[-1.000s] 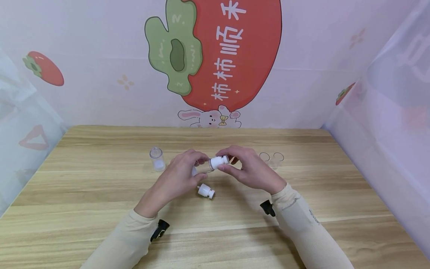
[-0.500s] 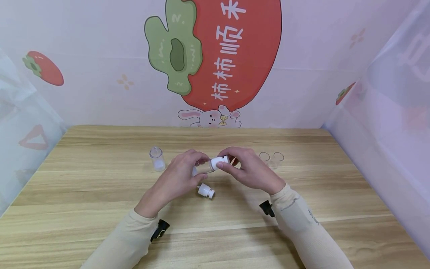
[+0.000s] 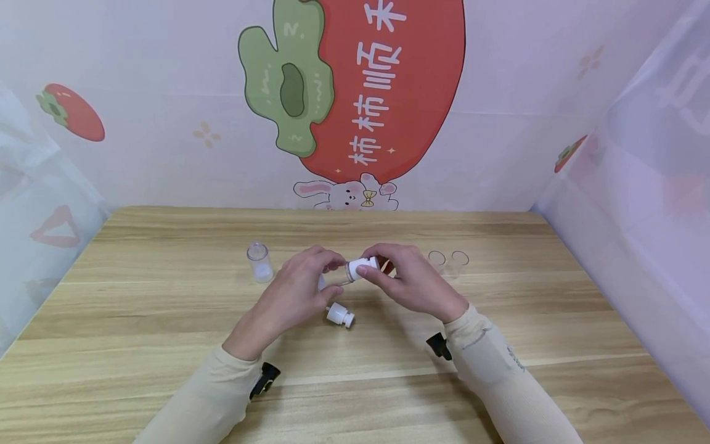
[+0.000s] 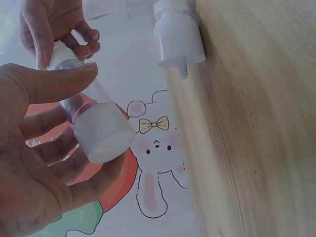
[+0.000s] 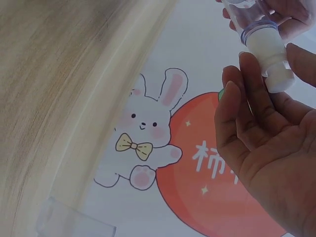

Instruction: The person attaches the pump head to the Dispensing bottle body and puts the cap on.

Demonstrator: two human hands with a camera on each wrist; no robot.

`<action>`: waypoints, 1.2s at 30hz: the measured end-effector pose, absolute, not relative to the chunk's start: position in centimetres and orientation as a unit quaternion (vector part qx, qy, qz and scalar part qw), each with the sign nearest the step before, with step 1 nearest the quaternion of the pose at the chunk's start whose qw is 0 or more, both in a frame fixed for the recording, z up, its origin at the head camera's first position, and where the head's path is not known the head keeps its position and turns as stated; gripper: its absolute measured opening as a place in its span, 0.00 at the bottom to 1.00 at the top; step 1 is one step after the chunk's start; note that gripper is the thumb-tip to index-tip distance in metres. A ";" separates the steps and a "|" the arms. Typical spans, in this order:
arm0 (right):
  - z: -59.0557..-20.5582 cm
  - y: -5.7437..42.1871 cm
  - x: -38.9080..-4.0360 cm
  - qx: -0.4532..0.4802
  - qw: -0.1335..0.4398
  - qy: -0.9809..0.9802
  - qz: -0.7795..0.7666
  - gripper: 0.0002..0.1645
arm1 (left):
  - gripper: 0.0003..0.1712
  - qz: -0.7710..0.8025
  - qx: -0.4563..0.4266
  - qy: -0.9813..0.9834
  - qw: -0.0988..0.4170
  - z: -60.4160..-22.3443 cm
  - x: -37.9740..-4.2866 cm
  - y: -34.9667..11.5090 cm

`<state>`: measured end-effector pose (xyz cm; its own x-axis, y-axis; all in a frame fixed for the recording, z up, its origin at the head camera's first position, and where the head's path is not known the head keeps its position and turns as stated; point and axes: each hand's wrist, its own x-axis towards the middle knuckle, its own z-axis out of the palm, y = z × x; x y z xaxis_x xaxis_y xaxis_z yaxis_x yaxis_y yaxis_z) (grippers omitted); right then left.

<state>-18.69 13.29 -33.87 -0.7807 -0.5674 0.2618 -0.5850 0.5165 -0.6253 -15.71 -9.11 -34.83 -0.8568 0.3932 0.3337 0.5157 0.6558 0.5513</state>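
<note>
Curled round a small clear bottle (image 4: 103, 131) with a white bottom, my left hand (image 3: 299, 288) keeps it tilted above the table. At the bottle's mouth sits a white pump head (image 5: 266, 45), pinched between the thumb and fingers of my right hand (image 3: 413, 280). The head view cannot tell how tightly the two parts are joined. A second white pump head (image 3: 340, 314) lies on the table just in front of the hands, its thin tip pointing left. Left of my left hand is another clear bottle (image 3: 260, 264) with a white bottom.
Two clear round-rimmed pieces (image 3: 450, 266), probably caps, are on the wooden table (image 3: 166, 345) behind my right hand. A printed cloth wall (image 3: 166, 160) borders the table's back edge, and cloth hangs along both sides.
My right thumb has shifted onto the white pump head, and the right hand and forearm have moved slightly left. The left hand and the things on the table stay where they were.
</note>
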 end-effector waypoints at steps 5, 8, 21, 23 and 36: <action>-33.9 13.2 -18.6 0.324 0.013 -0.870 0.371 0.07 | 0.22 -0.326 -0.248 -0.907 0.097 -34.8 -15.7 -9.0; -33.9 13.1 -18.6 0.321 0.014 -0.870 0.373 0.06 | 0.22 -0.324 -0.245 -0.908 0.100 -34.8 -15.7 -9.0; -33.7 13.3 -18.7 0.323 0.011 -0.868 0.377 0.12 | 0.22 -0.327 -0.237 -0.910 0.095 -34.7 -15.6 -9.1; -33.7 13.5 -18.7 0.325 0.011 -0.868 0.375 0.13 | 0.22 -0.328 -0.237 -0.910 0.094 -34.7 -15.6 -9.1; -32.9 15.1 -19.1 0.331 0.028 -0.875 0.353 0.21 | 0.21 -0.328 -0.207 -0.918 0.080 -34.6 -15.6 -9.2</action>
<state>-19.06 15.10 -32.86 -0.7797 -0.5593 0.2816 -0.5983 0.5326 -0.5987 -15.64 -9.20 -34.61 -0.9016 0.3270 0.2830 0.4323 0.6989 0.5697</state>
